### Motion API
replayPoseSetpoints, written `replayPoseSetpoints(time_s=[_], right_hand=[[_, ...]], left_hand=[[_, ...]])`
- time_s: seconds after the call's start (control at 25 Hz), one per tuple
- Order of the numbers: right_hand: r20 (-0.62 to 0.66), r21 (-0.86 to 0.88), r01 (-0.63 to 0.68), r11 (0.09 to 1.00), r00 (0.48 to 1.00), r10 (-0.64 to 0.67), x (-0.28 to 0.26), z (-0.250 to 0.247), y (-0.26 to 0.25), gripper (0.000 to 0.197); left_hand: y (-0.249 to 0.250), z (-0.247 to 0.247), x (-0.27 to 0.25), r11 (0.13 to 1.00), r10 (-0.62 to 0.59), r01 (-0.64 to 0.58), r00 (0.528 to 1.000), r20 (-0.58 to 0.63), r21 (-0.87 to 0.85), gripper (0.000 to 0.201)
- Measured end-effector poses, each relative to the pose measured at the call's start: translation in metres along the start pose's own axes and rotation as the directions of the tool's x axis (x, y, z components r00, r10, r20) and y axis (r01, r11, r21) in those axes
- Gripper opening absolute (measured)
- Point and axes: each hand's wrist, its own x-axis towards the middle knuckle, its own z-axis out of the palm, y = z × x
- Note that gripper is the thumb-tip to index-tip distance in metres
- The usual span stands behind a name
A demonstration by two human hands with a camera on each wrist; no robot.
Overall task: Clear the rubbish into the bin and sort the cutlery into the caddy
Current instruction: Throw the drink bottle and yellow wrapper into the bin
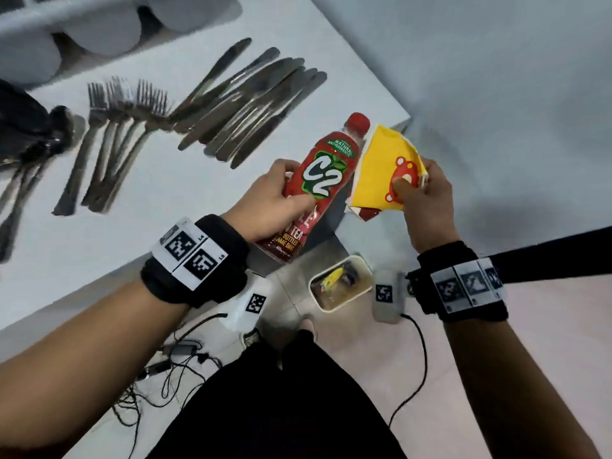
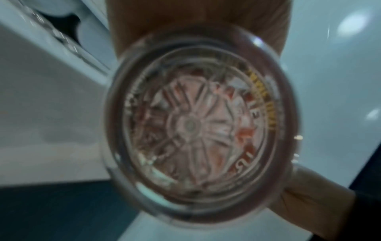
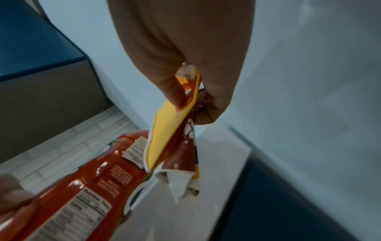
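Observation:
My left hand (image 1: 281,197) grips a red C2 tea bottle (image 1: 326,173) around its middle, held off the table's corner; its clear base (image 2: 191,124) fills the left wrist view. My right hand (image 1: 420,190) pinches a crumpled yellow wrapper (image 1: 384,164) between thumb and fingers, right beside the bottle; the right wrist view shows the wrapper (image 3: 164,140) against the bottle (image 3: 98,179). Several forks (image 1: 112,140), several knives (image 1: 251,104) and dark spoons (image 1: 23,173) lie on the white table (image 1: 165,200). The white bin (image 1: 341,283) stands on the floor below my hands, with rubbish in it.
A grey caddy (image 1: 99,31) with round compartments stands at the table's far left. A black bag (image 1: 20,117) lies at the left edge. Cables and a charger (image 1: 178,352) trail over the floor by my legs. The table corner (image 1: 405,122) is just behind the bottle cap.

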Motion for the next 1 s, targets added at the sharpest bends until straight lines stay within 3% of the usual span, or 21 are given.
replayPoseSetpoints(time_s=[0.08, 0.2, 0.32, 0.48, 0.6, 0.84, 1.0], right_hand=[[-0.058, 0.026, -0.043, 0.999, 0.997, 0.044, -0.007, -0.017, 0.023, 0.016], [-0.205, 0.032, -0.154, 0.988, 0.966, 0.157, -0.007, -0.052, 0.082, 0.028], [-0.298, 0.015, -0.307, 0.952, 0.907, 0.297, -0.009, -0.059, 0.139, 0.029], [-0.383, 0.027, -0.468, 0.883, 0.811, 0.442, -0.005, -0.043, 0.218, 0.036], [-0.397, 0.074, -0.552, 0.831, 0.748, 0.532, -0.002, -0.024, 0.283, 0.031], [-0.396, 0.132, -0.725, 0.676, 0.586, 0.707, 0.001, 0.009, 0.448, 0.042], [-0.417, 0.134, -0.764, 0.632, 0.535, 0.735, 0.012, 0.023, 0.490, 0.043]], left_hand=[[-0.007, 0.021, 0.006, 1.000, 0.030, -0.031, 0.998, 0.062, 0.006, 0.061], [-0.025, 0.073, 0.034, 0.998, -0.026, 0.012, 0.980, 0.199, 0.067, 0.061], [-0.053, 0.109, 0.065, 0.981, -0.174, 0.141, 0.943, 0.284, 0.135, 0.060], [-0.103, 0.160, 0.110, 0.925, -0.363, 0.287, 0.859, 0.361, 0.248, 0.054], [-0.153, 0.201, 0.150, 0.883, -0.454, 0.351, 0.806, 0.380, 0.312, 0.066], [-0.274, 0.276, 0.214, 0.834, -0.501, 0.348, 0.804, 0.320, 0.429, 0.061], [-0.339, 0.300, 0.241, 0.799, -0.533, 0.336, 0.780, 0.328, 0.499, 0.059]])
